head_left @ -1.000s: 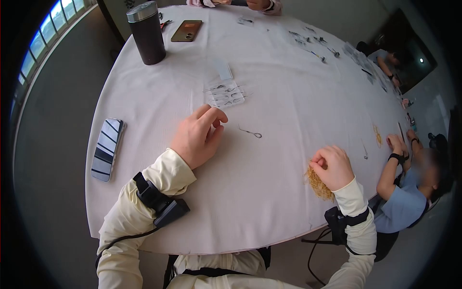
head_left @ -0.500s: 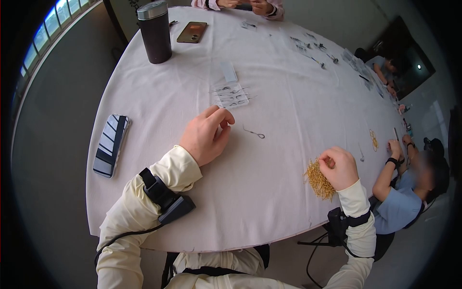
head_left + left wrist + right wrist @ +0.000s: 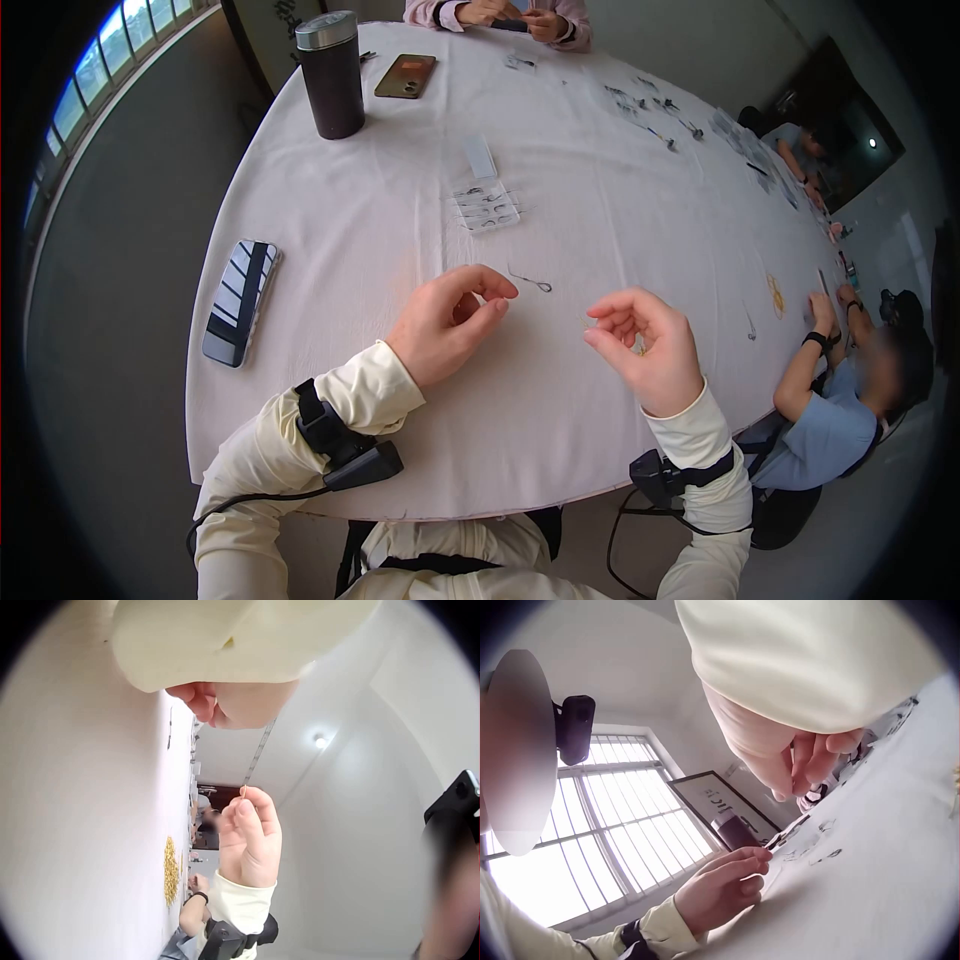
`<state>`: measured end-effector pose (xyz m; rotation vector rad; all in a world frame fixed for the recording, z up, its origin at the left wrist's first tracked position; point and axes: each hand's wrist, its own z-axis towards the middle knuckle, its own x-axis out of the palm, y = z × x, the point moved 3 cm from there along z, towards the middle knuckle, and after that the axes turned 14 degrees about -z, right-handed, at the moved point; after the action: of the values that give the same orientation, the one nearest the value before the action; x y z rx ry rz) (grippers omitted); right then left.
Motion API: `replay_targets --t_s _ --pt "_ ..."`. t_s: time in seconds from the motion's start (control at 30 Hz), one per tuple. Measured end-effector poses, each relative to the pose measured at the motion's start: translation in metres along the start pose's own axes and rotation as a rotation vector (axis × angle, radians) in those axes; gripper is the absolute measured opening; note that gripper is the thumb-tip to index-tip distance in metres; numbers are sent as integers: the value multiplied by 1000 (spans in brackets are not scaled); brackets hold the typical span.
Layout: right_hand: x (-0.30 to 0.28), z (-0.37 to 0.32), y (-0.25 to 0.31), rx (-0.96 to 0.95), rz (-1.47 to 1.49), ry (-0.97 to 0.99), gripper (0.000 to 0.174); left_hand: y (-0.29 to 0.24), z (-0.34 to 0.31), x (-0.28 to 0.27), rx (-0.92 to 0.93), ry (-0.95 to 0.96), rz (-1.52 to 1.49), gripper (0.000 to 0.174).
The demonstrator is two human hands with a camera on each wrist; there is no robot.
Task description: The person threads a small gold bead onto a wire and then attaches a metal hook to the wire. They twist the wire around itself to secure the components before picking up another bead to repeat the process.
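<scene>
My right hand [image 3: 652, 350] is raised over the cloth, pinching a small thin gold piece [image 3: 244, 793] between thumb and index finger, as the left wrist view shows. The pile of gold pieces [image 3: 171, 871] lies on the cloth; the right hand and forearm cover it in the head view. My left hand [image 3: 450, 322] is over the cloth with loosely curved fingers and nothing visible in them. Just beyond its fingertips lies a dark wire piece with a looped end [image 3: 540, 286]. Further back, a clear compartment box [image 3: 487, 210] holds several similar dark pieces, its lid [image 3: 480, 157] folded back.
On the left lies a phone [image 3: 240, 305]. A dark tumbler [image 3: 333, 85] and a second phone [image 3: 406, 76] stand and lie at the back left. Small packets [image 3: 625, 100] are scattered at the back right. People sit across and at the right, where a yellow loop [image 3: 775, 292] lies.
My right hand has left the gold pile and moved leftward, toward the left hand, with a small gold piece pinched. The left hand has drawn slightly nearer to me, away from the box.
</scene>
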<state>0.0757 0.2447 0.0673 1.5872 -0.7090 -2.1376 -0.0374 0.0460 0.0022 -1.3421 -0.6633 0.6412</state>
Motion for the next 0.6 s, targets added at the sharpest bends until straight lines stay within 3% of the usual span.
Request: replay_targets --t_s 0.07,0.13,0.23,0.37,0.43,0.6 --pt "29 4 10 -11 121 6 12 -8 -19 8 -79 39 -137 19" --pt "53 7 18 -60 231 -132 14 -12 -29 11 -199 53 -310 22" --pt "83 10 30 -229 122 -295 12 0 -33 -1 -263 -42 -382 21" --pt "89 14 32 -184 178 -265 10 9 -33 -12 -246 -114 -348 22" --pt "95 13 26 -136 234 -226 11 8 -30 -11 -94 -139 -455 17" --pt "98 12 24 4 345 -162 15 7 -30 -10 -24 -129 -477 15"
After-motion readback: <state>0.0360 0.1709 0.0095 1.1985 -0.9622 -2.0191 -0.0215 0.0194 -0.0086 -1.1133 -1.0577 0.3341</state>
